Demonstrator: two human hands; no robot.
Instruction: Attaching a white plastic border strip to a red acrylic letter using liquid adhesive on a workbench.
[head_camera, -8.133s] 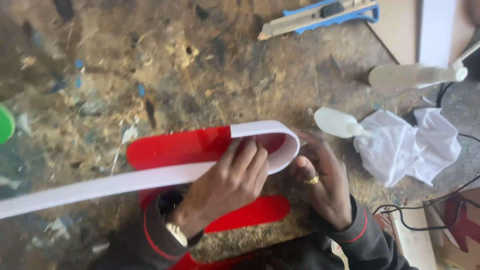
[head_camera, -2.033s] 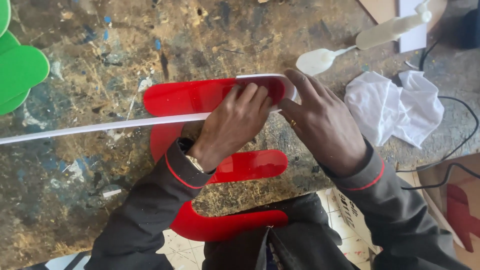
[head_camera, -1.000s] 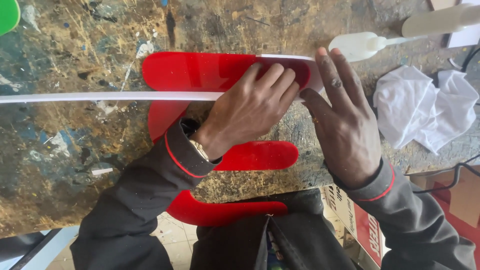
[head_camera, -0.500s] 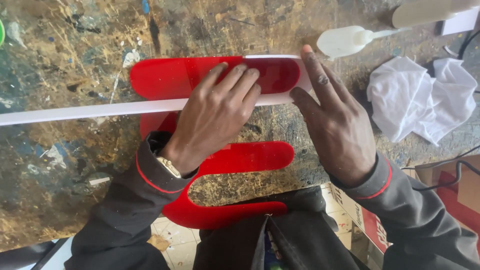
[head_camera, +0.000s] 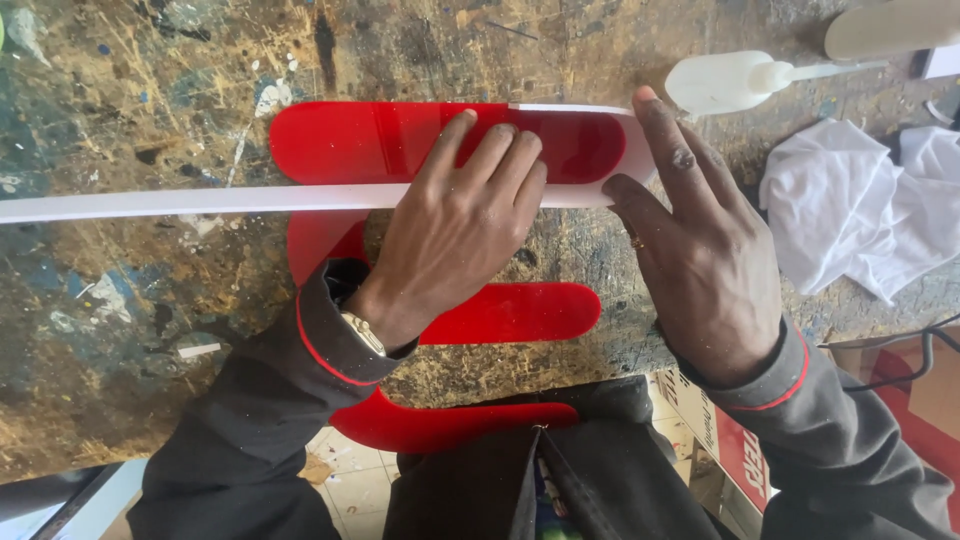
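Two hands (left (head_camera: 455, 235), right (head_camera: 700, 250)), white strip (head_camera: 200, 200), red letter (head_camera: 400, 140)

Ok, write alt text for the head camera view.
Two hands press a white strip around the rounded end of a red letter-shaped panel on a paint-stained workbench: the left hand lies flat on it, the right hand steadies the curve. A white squeeze bottle and crumpled cloth lie at right.

Workshop, paint-spattered scarred workbench (head_camera: 150, 80), glue bottle (head_camera: 725, 80), rag (head_camera: 850, 200)
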